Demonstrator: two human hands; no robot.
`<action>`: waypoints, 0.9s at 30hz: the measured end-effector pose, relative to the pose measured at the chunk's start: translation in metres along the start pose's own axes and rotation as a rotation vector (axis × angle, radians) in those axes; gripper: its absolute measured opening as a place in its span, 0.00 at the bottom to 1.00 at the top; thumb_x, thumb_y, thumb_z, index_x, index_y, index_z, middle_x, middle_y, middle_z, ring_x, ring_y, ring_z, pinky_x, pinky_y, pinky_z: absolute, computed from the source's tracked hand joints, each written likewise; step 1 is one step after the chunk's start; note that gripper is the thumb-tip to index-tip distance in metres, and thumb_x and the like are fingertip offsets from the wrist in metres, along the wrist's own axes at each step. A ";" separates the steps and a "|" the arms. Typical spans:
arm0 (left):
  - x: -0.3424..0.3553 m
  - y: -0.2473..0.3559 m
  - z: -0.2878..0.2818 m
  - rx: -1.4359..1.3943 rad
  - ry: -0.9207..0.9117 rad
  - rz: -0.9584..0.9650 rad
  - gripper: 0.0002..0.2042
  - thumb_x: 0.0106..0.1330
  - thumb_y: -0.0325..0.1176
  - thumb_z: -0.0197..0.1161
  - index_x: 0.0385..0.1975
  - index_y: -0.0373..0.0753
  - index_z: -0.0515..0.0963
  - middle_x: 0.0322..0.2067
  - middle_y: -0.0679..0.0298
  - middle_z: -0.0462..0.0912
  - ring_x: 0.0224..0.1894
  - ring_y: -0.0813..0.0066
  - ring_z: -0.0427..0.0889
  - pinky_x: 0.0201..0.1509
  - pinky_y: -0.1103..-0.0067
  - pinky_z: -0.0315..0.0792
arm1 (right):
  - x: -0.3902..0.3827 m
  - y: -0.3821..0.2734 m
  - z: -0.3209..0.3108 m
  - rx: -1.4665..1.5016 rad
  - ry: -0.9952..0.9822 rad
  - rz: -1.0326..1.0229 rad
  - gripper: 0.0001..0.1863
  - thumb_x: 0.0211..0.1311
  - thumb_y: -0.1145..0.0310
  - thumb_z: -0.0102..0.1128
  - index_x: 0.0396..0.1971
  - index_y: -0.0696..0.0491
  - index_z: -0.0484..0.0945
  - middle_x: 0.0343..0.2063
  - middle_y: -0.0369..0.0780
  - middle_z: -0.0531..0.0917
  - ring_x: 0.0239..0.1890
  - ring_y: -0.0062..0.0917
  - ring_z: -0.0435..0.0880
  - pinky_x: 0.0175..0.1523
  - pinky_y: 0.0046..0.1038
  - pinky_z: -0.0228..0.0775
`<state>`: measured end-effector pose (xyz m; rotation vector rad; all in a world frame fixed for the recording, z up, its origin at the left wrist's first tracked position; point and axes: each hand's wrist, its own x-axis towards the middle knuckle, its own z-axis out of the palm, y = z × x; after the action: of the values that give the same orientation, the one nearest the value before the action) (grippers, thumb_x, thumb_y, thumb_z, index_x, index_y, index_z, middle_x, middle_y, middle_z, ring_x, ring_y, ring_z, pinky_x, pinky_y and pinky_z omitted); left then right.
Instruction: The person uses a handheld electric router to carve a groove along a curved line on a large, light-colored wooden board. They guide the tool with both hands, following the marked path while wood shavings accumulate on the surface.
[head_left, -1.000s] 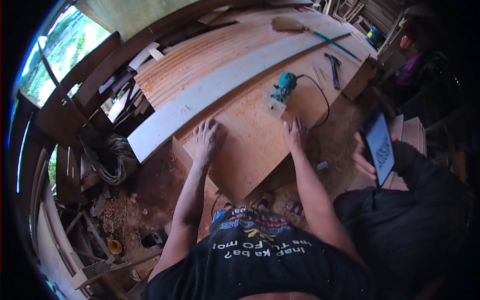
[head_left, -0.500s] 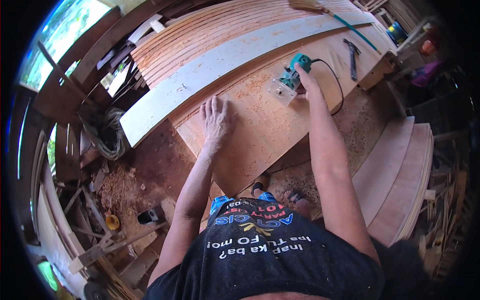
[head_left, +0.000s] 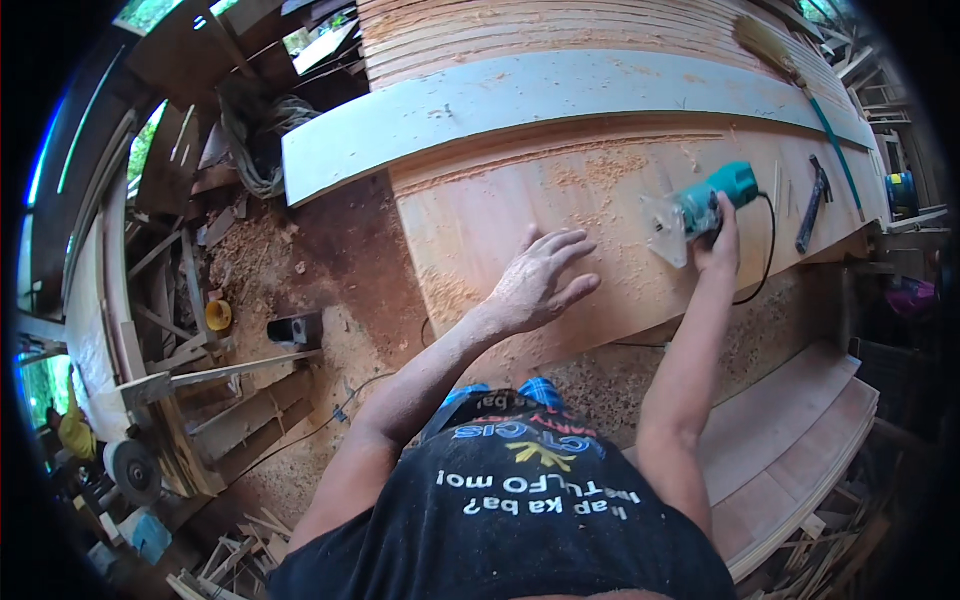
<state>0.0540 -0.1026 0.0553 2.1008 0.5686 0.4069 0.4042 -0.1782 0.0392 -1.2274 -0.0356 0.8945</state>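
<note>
My right hand (head_left: 722, 238) is wrapped round a green trim router (head_left: 737, 184). The tool lies tipped over, its clear base plate (head_left: 662, 228) facing left, low over the plywood panel (head_left: 465, 225); I cannot tell if it touches. A black cord hangs from its back end. My left hand (head_left: 542, 278), dusty and holding nothing, is over the panel's near part with fingers apart. Along the panel's far side runs a straight groove (head_left: 560, 152) with wood shavings (head_left: 603, 168) around it. Beyond the groove lies a long pale board (head_left: 400, 132).
A hammer (head_left: 815, 207) and a broom (head_left: 768, 48) lie at the right of the panel. Curved plywood sheets (head_left: 765, 440) are stacked at lower right. Slatted wood (head_left: 560, 28) lies at the back. Left are scrap timber, a yellow container (head_left: 218, 315) and a grinding wheel (head_left: 132, 470).
The view has swung, shifting the scene. My left hand has come off the panel's far edge toward me, fingers spreading. The router has turned onto its side, still in my right hand.
</note>
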 end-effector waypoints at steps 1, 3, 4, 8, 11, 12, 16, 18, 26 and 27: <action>0.011 0.017 -0.008 -0.160 0.090 0.008 0.26 0.71 0.48 0.62 0.63 0.39 0.73 0.64 0.51 0.74 0.67 0.51 0.70 0.73 0.60 0.62 | -0.012 0.003 -0.003 0.051 0.023 -0.082 0.26 0.61 0.58 0.70 0.55 0.53 0.75 0.47 0.37 0.83 0.48 0.29 0.83 0.55 0.35 0.78; 0.043 0.053 -0.019 -0.262 0.142 0.113 0.25 0.70 0.46 0.63 0.62 0.37 0.73 0.61 0.48 0.75 0.64 0.48 0.74 0.66 0.63 0.70 | -0.039 0.006 -0.017 0.092 0.070 -0.169 0.27 0.61 0.58 0.70 0.56 0.56 0.75 0.49 0.37 0.82 0.49 0.29 0.83 0.57 0.34 0.77; 0.065 0.072 -0.020 -0.276 0.159 0.197 0.26 0.70 0.46 0.63 0.61 0.36 0.73 0.59 0.47 0.76 0.62 0.47 0.75 0.64 0.63 0.70 | -0.053 -0.001 -0.022 0.042 0.077 -0.247 0.29 0.62 0.59 0.70 0.58 0.57 0.74 0.50 0.38 0.82 0.50 0.29 0.82 0.57 0.33 0.76; 0.162 0.132 0.031 -0.263 0.024 0.267 0.35 0.66 0.53 0.65 0.64 0.33 0.68 0.55 0.41 0.77 0.57 0.43 0.78 0.58 0.60 0.73 | -0.086 -0.020 -0.032 -0.125 0.208 -0.445 0.33 0.62 0.59 0.71 0.62 0.59 0.70 0.52 0.41 0.80 0.52 0.29 0.81 0.58 0.32 0.74; 0.214 0.169 0.074 -0.164 -0.156 0.251 0.40 0.59 0.55 0.68 0.64 0.32 0.64 0.51 0.40 0.79 0.54 0.42 0.79 0.55 0.57 0.73 | -0.084 -0.028 -0.060 -0.353 0.215 -0.626 0.34 0.61 0.62 0.72 0.63 0.58 0.69 0.54 0.40 0.78 0.54 0.25 0.77 0.58 0.29 0.70; 0.223 0.170 0.088 -0.116 -0.263 0.187 0.42 0.56 0.56 0.69 0.64 0.33 0.63 0.50 0.39 0.79 0.53 0.42 0.80 0.54 0.56 0.73 | -0.079 -0.023 -0.062 -0.427 0.242 -0.654 0.36 0.59 0.63 0.74 0.64 0.58 0.67 0.54 0.40 0.77 0.56 0.24 0.75 0.60 0.29 0.69; 0.235 0.191 0.107 -0.110 -0.114 0.120 0.44 0.49 0.55 0.72 0.63 0.35 0.64 0.47 0.42 0.81 0.49 0.43 0.82 0.52 0.58 0.75 | -0.078 -0.026 -0.064 -0.601 0.227 -0.808 0.43 0.54 0.67 0.77 0.67 0.59 0.62 0.57 0.43 0.75 0.59 0.24 0.72 0.63 0.29 0.66; 0.234 0.189 0.109 -0.109 -0.101 0.127 0.45 0.48 0.54 0.73 0.64 0.36 0.64 0.47 0.43 0.82 0.49 0.44 0.83 0.52 0.59 0.75 | -0.088 -0.028 -0.061 -0.685 0.286 -0.752 0.44 0.53 0.69 0.77 0.67 0.59 0.62 0.58 0.43 0.75 0.59 0.24 0.73 0.63 0.28 0.66; 0.225 0.174 0.101 -0.187 -0.097 0.234 0.45 0.49 0.50 0.74 0.65 0.33 0.63 0.48 0.41 0.81 0.51 0.43 0.82 0.54 0.59 0.75 | -0.082 -0.025 -0.074 -0.664 -0.032 -0.463 0.39 0.56 0.75 0.73 0.67 0.61 0.63 0.59 0.42 0.75 0.60 0.26 0.74 0.65 0.30 0.66; 0.224 0.171 0.100 -0.252 -0.083 0.288 0.44 0.49 0.48 0.74 0.64 0.34 0.63 0.47 0.41 0.81 0.51 0.43 0.82 0.54 0.58 0.75 | -0.085 -0.026 -0.073 -0.655 -0.012 -0.424 0.41 0.54 0.75 0.74 0.68 0.60 0.63 0.61 0.41 0.73 0.62 0.27 0.74 0.66 0.29 0.65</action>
<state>0.3325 -0.1351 0.1595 1.9475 0.1545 0.5229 0.3965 -0.2893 0.0694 -1.7326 -0.6168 0.5230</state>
